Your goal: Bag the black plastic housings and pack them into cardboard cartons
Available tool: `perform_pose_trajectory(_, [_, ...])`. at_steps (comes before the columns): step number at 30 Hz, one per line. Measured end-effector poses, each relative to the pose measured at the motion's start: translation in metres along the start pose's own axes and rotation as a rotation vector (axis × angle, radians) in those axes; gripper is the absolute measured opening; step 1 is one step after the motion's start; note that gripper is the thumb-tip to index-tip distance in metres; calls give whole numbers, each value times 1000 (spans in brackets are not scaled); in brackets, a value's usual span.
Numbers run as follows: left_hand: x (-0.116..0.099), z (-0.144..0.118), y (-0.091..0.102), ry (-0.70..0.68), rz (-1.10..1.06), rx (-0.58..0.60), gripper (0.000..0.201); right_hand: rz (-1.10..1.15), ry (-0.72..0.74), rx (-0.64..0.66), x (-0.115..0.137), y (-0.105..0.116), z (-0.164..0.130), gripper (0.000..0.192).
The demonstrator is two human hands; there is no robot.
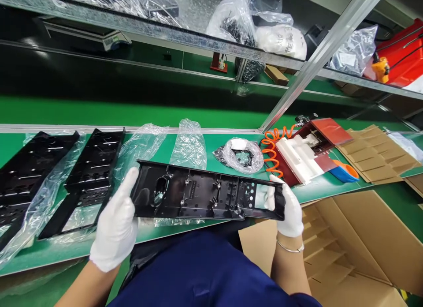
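I hold a long black plastic panel (205, 194) level above the near edge of the green bench (211, 144), its ribbed inner side up. My left hand (115, 225), in a white glove, grips its left end. My right hand (289, 207), also gloved, grips the right end beside a clear window cut-out. Two more black panels (87, 174) (28, 172) lie in clear plastic bags on the bench to my left.
Empty clear bags (189, 146) lie behind the panel, next to a bag of small parts (241, 155). An orange coiled hose (272, 150), a red and white fixture (306, 152) and cardboard dividers (373, 152) are at right. An open carton (346, 245) stands below. Shelves above hold bagged stock.
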State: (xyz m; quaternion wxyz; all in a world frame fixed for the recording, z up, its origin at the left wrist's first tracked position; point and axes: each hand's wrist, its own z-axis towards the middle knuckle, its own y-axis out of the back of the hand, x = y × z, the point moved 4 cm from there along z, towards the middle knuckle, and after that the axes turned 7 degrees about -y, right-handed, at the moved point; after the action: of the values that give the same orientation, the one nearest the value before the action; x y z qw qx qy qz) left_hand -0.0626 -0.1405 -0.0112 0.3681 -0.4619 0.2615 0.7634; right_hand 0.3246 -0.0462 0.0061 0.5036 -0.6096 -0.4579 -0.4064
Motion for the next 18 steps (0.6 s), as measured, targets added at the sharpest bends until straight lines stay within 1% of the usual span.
perform_pose_trajectory(2, [-4,0,-1,-47,37,8,52,-14,12,31,0,0,0,37])
perform_pose_trajectory(4, [-5,-1,-2,-52,38,6,49,-38,11,38,-1,2,1,37])
perform_pose_trajectory(8, [-3,-3,-1,30,-33,-1,53,-73,-8,19,-2,5,1,40])
perform_pose_trajectory(10, [-2,-5,0,55,-31,3,55,-68,-17,22,-2,6,2,41])
perform_pose_trajectory(14, [-1,-8,1,-16,54,17,51,-38,-18,36,-2,7,3,41])
perform_pose_trajectory(18, [0,-11,-1,-62,66,25,48,-27,-1,36,0,7,4,40])
